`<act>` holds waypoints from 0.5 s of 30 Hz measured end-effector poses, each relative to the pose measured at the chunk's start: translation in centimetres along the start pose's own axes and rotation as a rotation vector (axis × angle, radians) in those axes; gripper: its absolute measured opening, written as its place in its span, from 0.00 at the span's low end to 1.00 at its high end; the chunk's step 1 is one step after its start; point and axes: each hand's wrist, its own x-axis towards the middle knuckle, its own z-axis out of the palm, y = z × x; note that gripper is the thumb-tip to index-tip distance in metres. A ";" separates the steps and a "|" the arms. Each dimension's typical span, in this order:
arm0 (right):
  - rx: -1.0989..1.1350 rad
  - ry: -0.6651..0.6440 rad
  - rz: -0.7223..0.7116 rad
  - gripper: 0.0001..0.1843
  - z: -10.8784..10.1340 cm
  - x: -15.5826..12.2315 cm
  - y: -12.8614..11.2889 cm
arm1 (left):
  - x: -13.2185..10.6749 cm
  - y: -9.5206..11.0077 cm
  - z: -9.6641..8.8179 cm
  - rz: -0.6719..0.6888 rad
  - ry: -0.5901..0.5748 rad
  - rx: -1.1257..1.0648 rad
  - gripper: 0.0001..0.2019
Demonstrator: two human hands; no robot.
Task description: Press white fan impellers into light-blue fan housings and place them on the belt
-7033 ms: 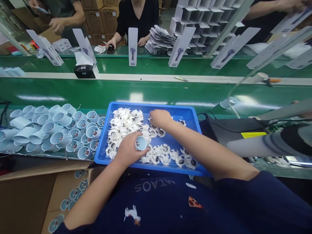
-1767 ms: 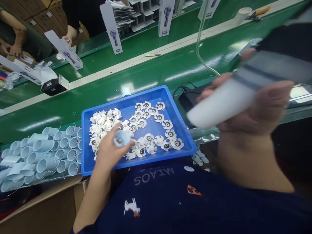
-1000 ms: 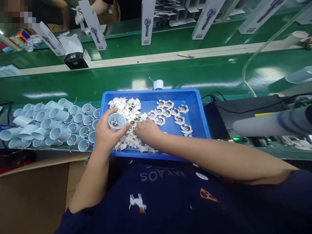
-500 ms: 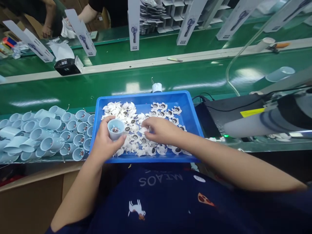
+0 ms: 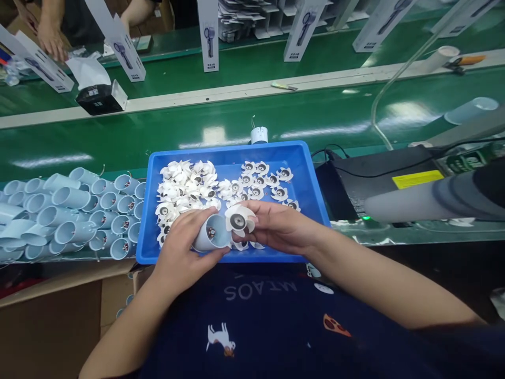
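Observation:
My left hand [image 5: 183, 247] is wrapped round a light blue cylinder [image 5: 205, 241], tilted so its open end faces right; a small motor part with reddish bits shows inside. Close beside that opening, my right hand [image 5: 278, 225] pinches a white fan impeller [image 5: 239, 220], its dark round hub turned toward me. Both hands are over the front of a blue tray [image 5: 232, 149]. Inside the tray, many white impellers [image 5: 181, 181] are heaped on the left, while others lie more spread out on the right.
Stacked light blue cylinders [image 5: 73, 197] crowd the bench left of the tray. A short white cylinder with a wire [image 5: 259, 135] stands behind it. To the right are a black device [image 5: 366, 179] and a large grey tube [image 5: 418, 202]. Cartons [image 5: 210, 39] and a co-worker's hand [image 5: 53, 39] are across the bench.
My right hand has lifted an impeller out of the pile and brought it nearer me. My left hand has moved right and toward me, tipping the cylinder's opening toward the impeller.

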 end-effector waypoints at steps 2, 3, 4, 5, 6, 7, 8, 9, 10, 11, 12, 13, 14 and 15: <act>-0.353 0.030 -0.166 0.14 0.5 -0.1 -0.3 | 0.0 0.2 0.1 -0.016 -0.001 0.026 0.27; -0.628 0.051 -0.291 0.11 0.9 0.0 -0.5 | 0.1 0.3 0.3 -0.009 0.001 0.038 0.27; -0.929 0.077 -0.423 0.10 1.4 0.0 -0.6 | 0.1 0.5 0.4 0.010 0.010 0.047 0.26; -1.214 0.106 -0.532 0.09 2.0 0.1 -0.8 | 0.2 0.7 0.7 0.043 0.029 0.053 0.25; -1.447 0.132 -0.598 0.08 2.5 0.2 -0.9 | 0.2 1.0 0.9 0.080 0.056 0.056 0.25; -1.605 0.150 -0.619 0.05 3.0 0.3 -1.1 | 0.2 1.2 1.3 0.112 0.088 0.059 0.25; -1.691 0.161 -0.607 0.02 3.4 0.4 -1.3 | 0.2 1.3 1.6 0.132 0.123 0.064 0.25; -1.728 0.170 -0.575 0.02 3.7 0.5 -1.4 | 0.1 1.4 2.0 0.140 0.154 0.071 0.26; -1.739 0.171 -0.546 0.04 3.9 0.5 -1.6 | -0.1 1.4 2.3 0.139 0.180 0.076 0.27; -1.741 0.173 -0.533 0.04 3.9 0.4 -1.7 | -0.2 1.3 2.6 0.132 0.195 0.073 0.28; -1.742 0.192 -0.544 0.05 3.8 0.3 -1.7 | -0.4 1.1 2.9 0.114 0.202 0.063 0.28; -1.742 0.223 -0.575 0.06 3.6 0.1 -1.7 | -0.5 0.9 3.0 0.085 0.207 0.045 0.28; -1.738 0.264 -0.619 0.10 3.4 -0.1 -1.7 | -0.6 0.7 3.0 0.054 0.211 0.023 0.28; -1.726 0.295 -0.675 0.14 3.1 -0.4 -1.6 | -0.6 0.5 3.0 0.032 0.209 0.004 0.28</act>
